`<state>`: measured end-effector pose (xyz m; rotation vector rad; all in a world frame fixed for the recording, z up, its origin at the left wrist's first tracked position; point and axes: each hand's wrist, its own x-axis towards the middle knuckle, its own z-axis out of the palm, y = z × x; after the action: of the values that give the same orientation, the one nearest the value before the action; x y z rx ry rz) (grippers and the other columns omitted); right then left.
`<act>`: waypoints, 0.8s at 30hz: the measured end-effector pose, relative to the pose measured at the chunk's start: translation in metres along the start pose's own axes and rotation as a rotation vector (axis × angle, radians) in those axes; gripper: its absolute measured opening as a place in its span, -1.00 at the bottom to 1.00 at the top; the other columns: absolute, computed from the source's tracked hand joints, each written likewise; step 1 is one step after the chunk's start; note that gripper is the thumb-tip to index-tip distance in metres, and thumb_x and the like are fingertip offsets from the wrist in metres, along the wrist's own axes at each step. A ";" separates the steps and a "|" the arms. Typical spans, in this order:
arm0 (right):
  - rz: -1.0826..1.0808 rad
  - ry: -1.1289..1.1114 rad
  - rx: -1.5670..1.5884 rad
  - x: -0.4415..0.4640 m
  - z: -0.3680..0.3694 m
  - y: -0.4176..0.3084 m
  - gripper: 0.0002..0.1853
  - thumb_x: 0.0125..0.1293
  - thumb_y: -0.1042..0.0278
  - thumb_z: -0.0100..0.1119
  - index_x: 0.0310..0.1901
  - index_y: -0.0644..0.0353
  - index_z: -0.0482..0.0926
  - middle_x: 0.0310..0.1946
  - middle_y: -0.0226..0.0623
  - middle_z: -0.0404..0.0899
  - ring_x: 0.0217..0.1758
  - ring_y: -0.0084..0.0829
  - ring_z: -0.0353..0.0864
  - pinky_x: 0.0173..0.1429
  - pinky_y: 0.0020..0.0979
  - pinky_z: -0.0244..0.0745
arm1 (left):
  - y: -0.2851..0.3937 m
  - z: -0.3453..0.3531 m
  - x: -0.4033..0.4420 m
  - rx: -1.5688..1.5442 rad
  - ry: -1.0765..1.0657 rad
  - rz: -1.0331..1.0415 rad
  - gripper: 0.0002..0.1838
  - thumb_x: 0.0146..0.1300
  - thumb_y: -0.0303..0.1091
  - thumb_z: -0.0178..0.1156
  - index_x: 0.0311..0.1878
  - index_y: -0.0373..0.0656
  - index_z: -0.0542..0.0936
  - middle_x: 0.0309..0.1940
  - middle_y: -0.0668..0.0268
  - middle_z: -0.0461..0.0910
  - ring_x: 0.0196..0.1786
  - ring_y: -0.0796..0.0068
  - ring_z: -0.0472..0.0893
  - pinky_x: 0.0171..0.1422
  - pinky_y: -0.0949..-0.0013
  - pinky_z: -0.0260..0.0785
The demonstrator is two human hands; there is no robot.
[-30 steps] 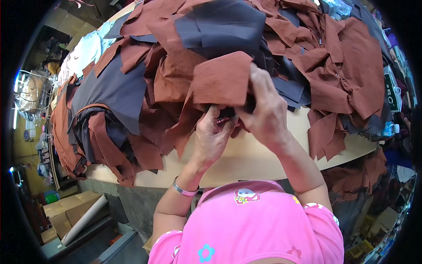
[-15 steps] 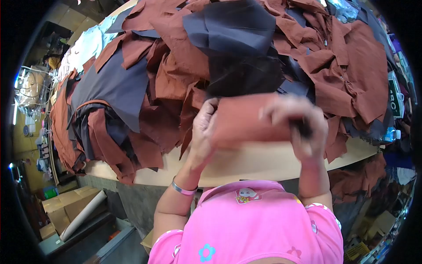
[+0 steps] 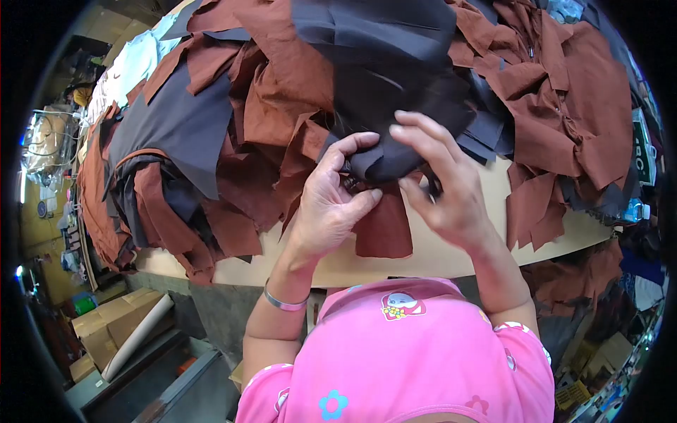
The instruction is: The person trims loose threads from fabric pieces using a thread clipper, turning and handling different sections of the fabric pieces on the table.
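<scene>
Head view: both hands over the near side of a pale bench [image 3: 451,250], among heaped cut cloth. The left hand [image 3: 326,204] is partly curled, its fingertips at the left edge of a folded dark cloth piece [image 3: 388,161], which it holds; its thumb lies lower, apart from the index finger. A small dark object lies between them, too obscured to identify. The right hand [image 3: 444,183] is open, index and middle fingers extended over the right part of the fold, thumb apart below; whether it grips the cloth cannot be told. The folded piece lies between the hands, with a rust-brown flap [image 3: 384,225] hanging directly beneath it over the bench.

Beyond the hands, dark fabric [image 3: 374,28] reaches toward the top of the view. To the left lie a dark grey panel [image 3: 173,127] and rust-brown pieces [image 3: 161,211]; to the right, a crumpled rust-brown garment section [image 3: 564,134]. Pale blue cloth [image 3: 134,74] lies at the upper left. A metal bracelet [image 3: 285,302] encircles the left wrist. At the lower left, a pale tube [image 3: 139,338] leans against a cardboard box [image 3: 116,321].
</scene>
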<state>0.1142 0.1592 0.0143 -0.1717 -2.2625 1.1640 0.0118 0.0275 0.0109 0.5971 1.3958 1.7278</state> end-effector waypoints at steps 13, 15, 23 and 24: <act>0.003 -0.043 0.125 0.013 0.021 0.026 -0.73 -0.12 0.74 0.07 -0.31 0.29 0.44 -0.35 -0.20 0.47 -0.26 -0.23 0.51 -0.17 -0.40 0.41 | 0.020 -0.003 -0.043 1.105 0.279 0.242 -0.76 -0.07 -0.58 0.31 -0.35 -0.24 0.44 -0.45 0.27 0.51 -0.46 0.59 0.49 -0.38 0.55 0.34; 0.007 -0.063 0.140 0.012 0.023 0.024 -0.73 -0.11 0.80 -0.03 -0.31 0.33 0.45 -0.36 -0.21 0.46 -0.27 -0.32 0.50 -0.15 -0.47 0.39 | 0.020 -0.001 -0.045 1.129 0.289 0.284 -0.77 -0.08 -0.56 0.33 -0.52 -0.25 0.41 -0.53 0.24 0.47 -0.53 0.56 0.42 -0.46 0.54 0.27; 0.006 -0.093 0.153 0.008 0.030 0.021 -0.69 -0.15 0.81 -0.01 -0.30 0.31 0.45 -0.36 -0.22 0.46 -0.27 -0.30 0.51 -0.17 -0.44 0.41 | 0.009 -0.024 -0.042 0.069 0.144 -0.072 -0.89 0.22 -0.43 0.12 -0.36 -0.26 0.44 -0.47 0.40 0.45 -0.44 0.72 0.41 -0.37 0.60 0.33; 0.010 -0.097 0.151 0.008 0.029 0.020 -0.68 -0.16 0.82 -0.01 -0.30 0.30 0.45 -0.36 -0.22 0.46 -0.27 -0.30 0.51 -0.18 -0.43 0.41 | 0.009 -0.021 -0.039 0.053 0.188 -0.079 -0.91 0.21 -0.46 0.13 -0.33 -0.26 0.43 -0.46 0.40 0.45 -0.43 0.72 0.42 -0.34 0.60 0.35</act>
<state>0.0889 0.1533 -0.0110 -0.0680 -2.2473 1.3700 0.0144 -0.0164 0.0188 0.4103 1.5782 1.7237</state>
